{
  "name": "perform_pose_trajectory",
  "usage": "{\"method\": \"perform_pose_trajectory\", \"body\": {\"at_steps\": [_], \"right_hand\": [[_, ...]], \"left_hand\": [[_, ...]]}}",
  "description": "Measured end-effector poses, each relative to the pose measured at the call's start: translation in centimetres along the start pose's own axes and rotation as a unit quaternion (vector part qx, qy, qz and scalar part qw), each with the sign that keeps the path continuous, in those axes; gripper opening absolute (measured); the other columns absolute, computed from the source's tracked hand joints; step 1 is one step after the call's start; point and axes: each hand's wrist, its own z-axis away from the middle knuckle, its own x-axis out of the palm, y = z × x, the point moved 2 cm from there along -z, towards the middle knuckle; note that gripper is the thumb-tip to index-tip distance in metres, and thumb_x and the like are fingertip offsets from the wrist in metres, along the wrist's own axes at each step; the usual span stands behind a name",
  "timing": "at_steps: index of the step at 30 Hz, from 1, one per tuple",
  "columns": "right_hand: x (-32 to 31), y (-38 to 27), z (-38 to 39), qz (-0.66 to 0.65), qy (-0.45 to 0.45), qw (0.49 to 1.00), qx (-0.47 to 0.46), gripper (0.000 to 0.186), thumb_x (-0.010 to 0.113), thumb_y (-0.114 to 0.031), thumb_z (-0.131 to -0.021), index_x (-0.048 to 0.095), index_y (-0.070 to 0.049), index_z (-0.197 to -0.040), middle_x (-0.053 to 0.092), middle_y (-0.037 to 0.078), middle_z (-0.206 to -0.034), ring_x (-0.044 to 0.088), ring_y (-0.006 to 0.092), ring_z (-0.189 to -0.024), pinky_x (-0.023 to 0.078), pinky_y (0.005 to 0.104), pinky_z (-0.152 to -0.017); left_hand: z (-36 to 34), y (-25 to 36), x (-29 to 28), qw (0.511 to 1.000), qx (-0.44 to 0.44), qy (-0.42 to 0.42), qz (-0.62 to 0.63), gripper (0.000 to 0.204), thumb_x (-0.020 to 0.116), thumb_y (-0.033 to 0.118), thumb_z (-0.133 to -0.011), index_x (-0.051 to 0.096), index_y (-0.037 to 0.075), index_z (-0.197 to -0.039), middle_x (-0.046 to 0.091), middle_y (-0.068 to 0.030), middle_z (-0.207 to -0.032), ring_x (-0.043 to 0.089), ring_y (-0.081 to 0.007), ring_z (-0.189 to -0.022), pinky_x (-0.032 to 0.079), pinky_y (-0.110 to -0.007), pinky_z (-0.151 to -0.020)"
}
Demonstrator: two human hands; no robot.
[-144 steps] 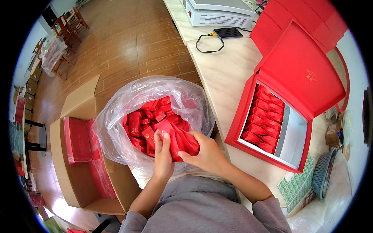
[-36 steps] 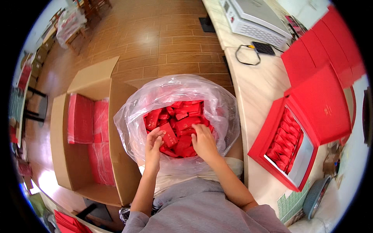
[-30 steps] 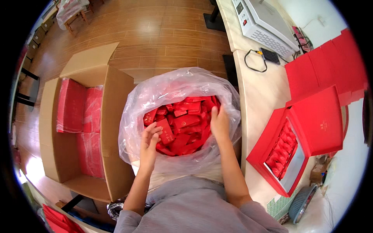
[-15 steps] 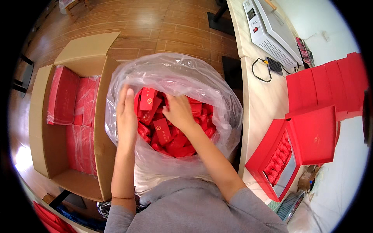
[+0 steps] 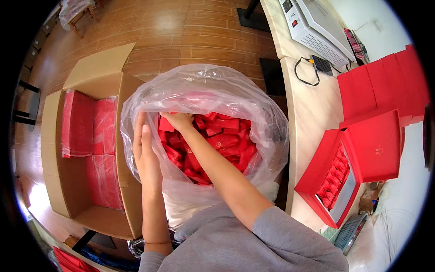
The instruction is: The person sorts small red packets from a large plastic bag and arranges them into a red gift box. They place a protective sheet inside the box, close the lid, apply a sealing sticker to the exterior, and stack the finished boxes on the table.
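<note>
A large clear plastic bag (image 5: 226, 88) stands wide-mouthed before me, filled with small red packets (image 5: 222, 143), some bearing a gold mark. Along the left side of its mouth my left hand (image 5: 148, 156) lies with its fingers stretched out, against the plastic. My right hand (image 5: 180, 121) reaches into the bag toward the far left, among the packets. Its fingers are drawn together and partly hidden by the bag's rim and the packets; what they hold cannot be made out.
On the left, an open cardboard box (image 5: 63, 181) holds plastic-wrapped red boxes (image 5: 81, 124). A marble-patterned table (image 5: 312, 109) on the right carries an open red gift box (image 5: 317, 181) with red packets inside, stacked red boxes (image 5: 371, 88), a white machine (image 5: 317, 36) and a black cable (image 5: 297, 75).
My right hand has moved left and a little away from me within the bag. The packets with gold marks have shifted or become covered. The whole view has shifted slightly.
</note>
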Motion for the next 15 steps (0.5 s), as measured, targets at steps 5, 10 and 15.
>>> {"method": "perform_pose_trajectory", "body": {"at_steps": [5, 10, 15], "right_hand": [[-1.0, 0.2, 1.5, -0.005, 0.020, 0.996, -0.089, 0.070, 0.070, -0.035, -0.068, 0.050, -0.015, -0.132, 0.046, 0.017, -0.137, 0.044, 0.0354, -0.125, 0.038, 0.0437, -0.102], [-4.7, 5.0, 4.2, -0.194, -0.045, 0.975, -0.099, 0.050, 0.068, -0.010, -0.075, 0.055, 0.000, -0.122, 0.063, 0.011, -0.114, 0.060, 0.0220, -0.104, 0.045, 0.0332, -0.092], [-12.1, 4.5, 11.3, -0.273, -0.118, 0.954, 0.019, 0.040, 0.068, -0.009, -0.080, 0.058, -0.002, -0.118, 0.065, 0.005, -0.107, 0.061, 0.0156, -0.095, 0.047, 0.0304, -0.086]], "left_hand": [[0.7, -0.6, -0.1, 0.999, 0.030, -0.018, -0.008, 0.046, 0.043, 0.023, -0.099, 0.040, -0.001, -0.138, 0.040, -0.0124, -0.144, 0.032, -0.0219, -0.136, 0.021, -0.034, -0.112], [2.4, -1.5, 0.7, 0.997, 0.010, -0.066, 0.026, 0.041, 0.045, 0.016, -0.097, 0.043, 0.000, -0.135, 0.042, -0.0129, -0.141, 0.035, -0.0216, -0.134, 0.024, -0.034, -0.111], [3.9, -6.0, 1.7, 0.991, -0.087, -0.096, 0.020, 0.044, 0.052, 0.011, -0.094, 0.039, 0.003, -0.136, 0.042, -0.0123, -0.139, 0.038, -0.0211, -0.131, 0.027, -0.034, -0.110]]}}
